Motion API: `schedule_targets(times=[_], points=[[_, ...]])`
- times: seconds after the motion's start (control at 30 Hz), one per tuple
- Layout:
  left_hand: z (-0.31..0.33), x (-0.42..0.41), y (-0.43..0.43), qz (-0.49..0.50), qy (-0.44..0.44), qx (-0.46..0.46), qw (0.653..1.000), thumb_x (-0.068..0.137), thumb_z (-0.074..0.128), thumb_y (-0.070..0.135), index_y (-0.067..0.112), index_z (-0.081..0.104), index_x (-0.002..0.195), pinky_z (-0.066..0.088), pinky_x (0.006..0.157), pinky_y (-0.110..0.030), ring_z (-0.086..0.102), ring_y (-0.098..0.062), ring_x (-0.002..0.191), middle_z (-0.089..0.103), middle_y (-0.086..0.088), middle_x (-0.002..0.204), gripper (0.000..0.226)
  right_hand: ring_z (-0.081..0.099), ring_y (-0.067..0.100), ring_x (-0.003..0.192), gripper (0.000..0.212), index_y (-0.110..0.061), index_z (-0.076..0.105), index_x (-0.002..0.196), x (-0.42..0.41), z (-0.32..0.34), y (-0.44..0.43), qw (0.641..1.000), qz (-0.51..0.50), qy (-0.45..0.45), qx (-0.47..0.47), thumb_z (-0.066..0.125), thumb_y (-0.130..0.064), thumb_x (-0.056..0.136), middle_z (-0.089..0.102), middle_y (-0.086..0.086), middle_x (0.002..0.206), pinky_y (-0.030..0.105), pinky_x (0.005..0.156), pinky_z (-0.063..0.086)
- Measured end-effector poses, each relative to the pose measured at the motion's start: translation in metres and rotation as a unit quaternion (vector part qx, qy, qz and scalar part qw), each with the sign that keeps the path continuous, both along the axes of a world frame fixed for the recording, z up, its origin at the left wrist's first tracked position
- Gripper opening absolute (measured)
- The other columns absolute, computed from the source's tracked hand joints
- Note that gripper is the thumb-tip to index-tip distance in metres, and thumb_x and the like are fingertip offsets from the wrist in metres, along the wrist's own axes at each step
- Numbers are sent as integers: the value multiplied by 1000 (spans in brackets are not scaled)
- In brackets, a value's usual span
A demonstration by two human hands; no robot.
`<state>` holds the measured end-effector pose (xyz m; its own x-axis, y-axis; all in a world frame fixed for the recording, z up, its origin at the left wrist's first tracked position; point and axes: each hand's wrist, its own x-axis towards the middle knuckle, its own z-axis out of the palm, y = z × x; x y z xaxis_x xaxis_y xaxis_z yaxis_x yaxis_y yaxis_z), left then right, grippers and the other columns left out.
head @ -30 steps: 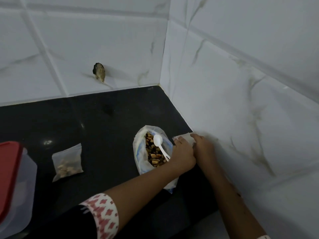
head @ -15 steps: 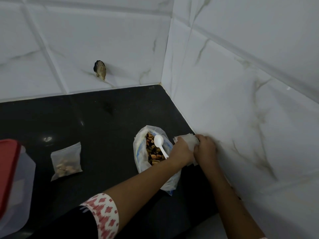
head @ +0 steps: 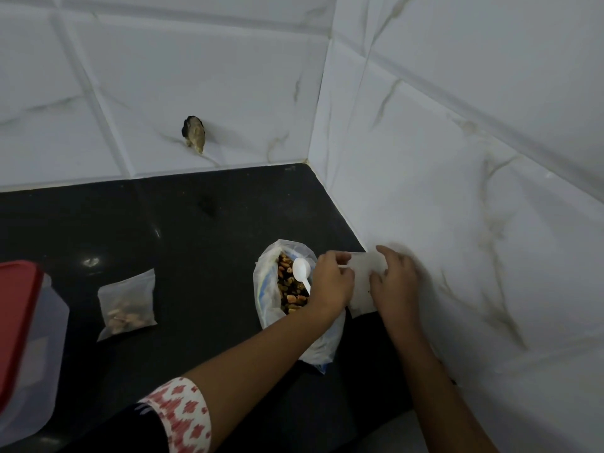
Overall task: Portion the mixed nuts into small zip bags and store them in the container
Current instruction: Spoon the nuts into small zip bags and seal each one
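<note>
A large plastic bag of mixed nuts (head: 271, 289) lies open on the black counter (head: 196, 256), with a white plastic spoon (head: 301, 269) resting in it. Just right of it I hold a small empty zip bag (head: 362, 282) off the counter by the wall. My left hand (head: 331, 282) pinches its left top edge and my right hand (head: 397, 282) grips its right side. A filled small zip bag (head: 127, 305) lies flat to the left. The clear container with a red lid (head: 23, 348) stands at the left edge.
White marble-look tiled walls (head: 457, 191) close the corner at the back and right. A dark stub (head: 194, 134) sticks out of the back wall. My patterned sleeve (head: 176, 416) crosses the lower counter.
Both hands have lifted the small empty zip bag from the counter near the wall and turned it more upright between them. The nut bag, spoon and filled bag have not moved.
</note>
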<state>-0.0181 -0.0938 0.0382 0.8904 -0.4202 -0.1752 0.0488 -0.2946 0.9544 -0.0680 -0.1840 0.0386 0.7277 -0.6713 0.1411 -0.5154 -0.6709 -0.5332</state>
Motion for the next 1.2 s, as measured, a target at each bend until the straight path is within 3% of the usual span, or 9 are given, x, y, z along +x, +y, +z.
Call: schedule_targets(times=[0.17,0.33,0.57,0.67,0.73,0.8,0.9,1.03,1.2], points=[[10,14,28,31,-43,-42,998,90,48,-2,8,57,111,47,85,-20,55,-10,100,59,-4,114,25,43,29,118,34,-19,58,121,7,23,17,997,56,-11,-59,59,-17,87,48,8,130,39,94,35],[24,25,65,18,-81,-70,994,90,49,-1,14,58,105,49,77,-14,57,-4,91,59,4,105,23,43,20,114,20,-23,64,106,16,38,39,991,113,-26,-67,59,-20,87,53,1,116,27,85,18],[31,38,110,-6,-129,-67,989,90,49,-2,16,56,105,47,80,-9,57,-1,91,58,14,95,25,49,10,96,3,-26,53,88,26,45,68,980,197,12,25,55,-26,90,61,-10,89,28,85,22],[33,43,124,-67,-200,19,977,92,52,14,18,52,117,48,90,-20,55,-6,102,58,8,106,25,60,15,91,17,-33,44,79,29,45,75,969,217,8,120,51,-24,91,66,-4,84,43,99,37],[34,44,131,-130,-246,142,950,84,61,41,23,42,132,42,101,-33,49,-9,116,52,5,127,55,59,15,91,19,-34,42,79,30,46,81,964,219,12,153,50,-22,92,61,-9,79,49,99,39],[35,43,135,-171,-308,282,892,71,63,62,26,25,143,29,108,-33,39,-10,126,39,8,141,89,60,15,94,18,-35,42,83,30,47,87,955,229,4,188,50,-22,92,58,-15,77,47,99,41],[30,42,137,-166,-369,354,843,68,59,69,25,14,146,22,107,-31,34,-11,129,34,9,143,101,64,6,85,14,-28,46,102,30,49,93,928,222,-15,299,49,-18,93,63,-12,83,29,83,53],[21,42,138,-141,-376,322,857,75,59,60,26,32,137,26,101,-29,41,-9,119,44,10,130,76,59,6,85,24,-26,44,111,31,53,101,906,202,-23,371,50,-13,92,59,-5,96,22,69,52],[12,44,144,-148,-294,217,919,78,64,45,26,41,131,36,102,-34,48,-8,112,50,10,125,60,58,11,95,13,-38,48,98,31,50,104,905,211,-16,368,50,-26,93,57,-3,104,35,84,53]])
